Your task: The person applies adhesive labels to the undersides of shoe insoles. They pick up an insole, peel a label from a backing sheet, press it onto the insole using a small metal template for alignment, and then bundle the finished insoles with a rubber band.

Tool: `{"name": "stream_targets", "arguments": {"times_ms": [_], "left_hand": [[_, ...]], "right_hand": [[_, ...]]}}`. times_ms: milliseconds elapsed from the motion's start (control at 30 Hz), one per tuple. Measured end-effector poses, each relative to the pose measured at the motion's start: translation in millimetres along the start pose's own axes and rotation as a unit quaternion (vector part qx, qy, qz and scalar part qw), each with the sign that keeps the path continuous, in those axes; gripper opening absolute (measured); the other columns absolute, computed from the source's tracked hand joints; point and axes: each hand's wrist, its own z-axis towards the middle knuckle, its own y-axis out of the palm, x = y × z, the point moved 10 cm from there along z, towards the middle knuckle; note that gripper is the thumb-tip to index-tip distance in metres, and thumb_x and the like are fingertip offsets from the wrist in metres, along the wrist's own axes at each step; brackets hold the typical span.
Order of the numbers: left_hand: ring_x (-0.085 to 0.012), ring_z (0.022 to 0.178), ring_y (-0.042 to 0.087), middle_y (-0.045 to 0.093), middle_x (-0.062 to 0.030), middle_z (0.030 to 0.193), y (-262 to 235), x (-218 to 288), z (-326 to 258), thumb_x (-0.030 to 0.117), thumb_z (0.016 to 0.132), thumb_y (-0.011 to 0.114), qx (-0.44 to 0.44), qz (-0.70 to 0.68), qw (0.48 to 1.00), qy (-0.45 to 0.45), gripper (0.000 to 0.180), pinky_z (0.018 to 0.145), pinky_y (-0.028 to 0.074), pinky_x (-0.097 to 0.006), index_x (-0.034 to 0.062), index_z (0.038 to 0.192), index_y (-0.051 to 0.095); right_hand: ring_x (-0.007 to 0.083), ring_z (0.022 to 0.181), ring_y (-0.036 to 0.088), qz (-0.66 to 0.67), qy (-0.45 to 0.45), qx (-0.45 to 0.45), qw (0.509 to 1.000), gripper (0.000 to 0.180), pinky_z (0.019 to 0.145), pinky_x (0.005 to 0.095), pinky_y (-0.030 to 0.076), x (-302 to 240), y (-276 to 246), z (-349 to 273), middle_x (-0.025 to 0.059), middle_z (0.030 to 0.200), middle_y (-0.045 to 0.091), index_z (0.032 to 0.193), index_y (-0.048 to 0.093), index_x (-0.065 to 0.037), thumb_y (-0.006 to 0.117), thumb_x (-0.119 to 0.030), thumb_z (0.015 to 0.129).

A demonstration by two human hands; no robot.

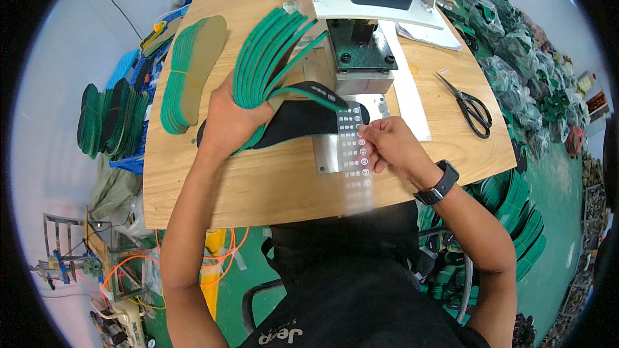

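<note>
Clear label strip [355,154] with round stickers at right hand [393,145]; bagged green bundles [516,58] far right.

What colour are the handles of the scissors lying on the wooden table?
Black. The scissors lie at the table's right side, clearest in the head view.

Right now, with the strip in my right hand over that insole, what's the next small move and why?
Probably press the strip flat on the black insole at its end under the press. The right hand pinches the strip just over that end, while the left hand holds the fanned green stack clear above it.
</note>
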Motion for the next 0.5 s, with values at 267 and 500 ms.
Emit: {"name": "stream_targets", "arguments": {"times_ms": [267, 500], "left_hand": [[-0.0135, 0.068, 0.056, 0.063, -0.0089, 0.076, -0.8, -11.1, 1.4, 0.006, 0.066, 0.065, -0.009, 0.037, 0.999, -0.031, 0.034, 0.069, 0.048, -0.028, -0.0011, 0.098, 0.058], [-0.0129, 0.066, 0.056, 0.061, -0.0081, 0.071, 0.4, -8.5, 2.8, 0.012, 0.07, 0.067, -0.001, 0.024, 1.0, -0.014, 0.02, 0.066, 0.048, -0.031, -0.0001, 0.084, 0.062]], "right_hand": [[0.0134, 0.042, 0.057, -0.018, 0.01, 0.007, 1.0, 0.027, 0.036, 0.0226, 0.044, 3.2, -0.4, -1.7, 0.0088, 0.06, 0.062, 0.074, 0.058, 0.001, 0.051, -0.016, 0.093], [0.0119, 0.041, 0.056, -0.02, 0.006, 0.01, 1.0, 0.029, 0.035, 0.0217, 0.044, 4.3, -2.6, 0.8, 0.0078, 0.059, 0.062, 0.073, 0.058, 0.0, 0.054, -0.02, 0.094]]}}
